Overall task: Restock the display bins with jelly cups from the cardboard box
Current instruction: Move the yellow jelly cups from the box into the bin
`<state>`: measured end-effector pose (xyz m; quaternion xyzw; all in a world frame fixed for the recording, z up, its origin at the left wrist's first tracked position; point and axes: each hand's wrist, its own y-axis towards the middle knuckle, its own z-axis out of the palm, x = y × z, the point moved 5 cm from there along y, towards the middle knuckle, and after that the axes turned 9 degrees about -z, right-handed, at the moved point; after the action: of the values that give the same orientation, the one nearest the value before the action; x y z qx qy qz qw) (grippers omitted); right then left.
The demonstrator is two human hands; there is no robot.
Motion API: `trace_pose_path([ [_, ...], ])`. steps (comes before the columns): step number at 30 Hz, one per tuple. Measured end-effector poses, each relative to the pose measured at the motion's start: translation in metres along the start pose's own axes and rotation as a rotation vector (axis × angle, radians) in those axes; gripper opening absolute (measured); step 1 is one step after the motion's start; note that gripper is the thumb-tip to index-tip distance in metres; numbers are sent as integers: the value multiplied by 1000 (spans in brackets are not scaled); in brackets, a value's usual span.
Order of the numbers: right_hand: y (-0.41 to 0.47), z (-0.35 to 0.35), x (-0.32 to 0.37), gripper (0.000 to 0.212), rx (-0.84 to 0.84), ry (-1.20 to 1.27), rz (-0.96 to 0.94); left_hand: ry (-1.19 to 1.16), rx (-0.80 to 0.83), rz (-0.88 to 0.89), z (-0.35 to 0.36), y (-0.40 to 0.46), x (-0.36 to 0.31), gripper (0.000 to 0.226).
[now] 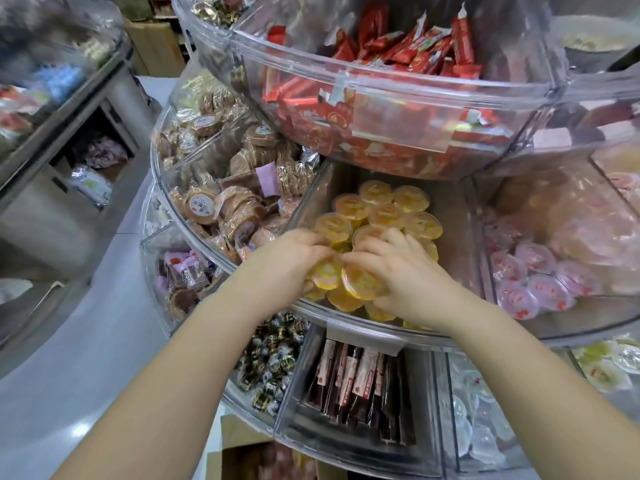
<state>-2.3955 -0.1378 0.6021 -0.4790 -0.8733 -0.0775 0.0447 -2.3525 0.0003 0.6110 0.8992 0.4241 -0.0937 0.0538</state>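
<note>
Both my hands reach into the middle-tier clear display bin [349, 323], which holds several yellow jelly cups [384, 213]. My left hand [280, 261] curls over the near cups, and its fingers grip yellow cups at the bin's front. My right hand [405, 268] lies just beside it, with fingers and thumb curled round a yellow cup [360, 280]. The hands almost touch above the pile. A cardboard box [239, 452] shows at the bottom edge, its contents blurred.
Pink jelly cups [533, 282] fill the bin to the right. Wrapped round biscuits [221, 202] fill the bin to the left. Red snack packets [381, 81] sit in the tier overhanging above. Dark candies [273, 358] and stick packs [353, 379] lie in the lower tier.
</note>
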Motion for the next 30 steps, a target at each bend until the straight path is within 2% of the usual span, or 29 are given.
trace_pose_path([
  [2,0,-4,-1,69,-63,89,-7,88,-38,79,-5,0,-1,48],
  [6,-3,-9,0,37,-151,115,-75,143,-157,164,-15,-8,6,38],
  [9,-5,-9,5,18,-206,122,-168,133,-212,190,-15,-13,13,25],
  [12,-6,-12,9,9,-283,121,-226,74,-244,210,-16,-15,15,18],
  [18,-11,-11,11,13,-270,46,-265,56,-201,216,-17,-12,18,23],
  [24,-11,-10,16,11,-278,-4,-273,26,-274,219,-17,-15,16,23],
  [30,-8,-13,13,10,-246,31,-242,-14,-141,248,-20,-11,7,30],
])
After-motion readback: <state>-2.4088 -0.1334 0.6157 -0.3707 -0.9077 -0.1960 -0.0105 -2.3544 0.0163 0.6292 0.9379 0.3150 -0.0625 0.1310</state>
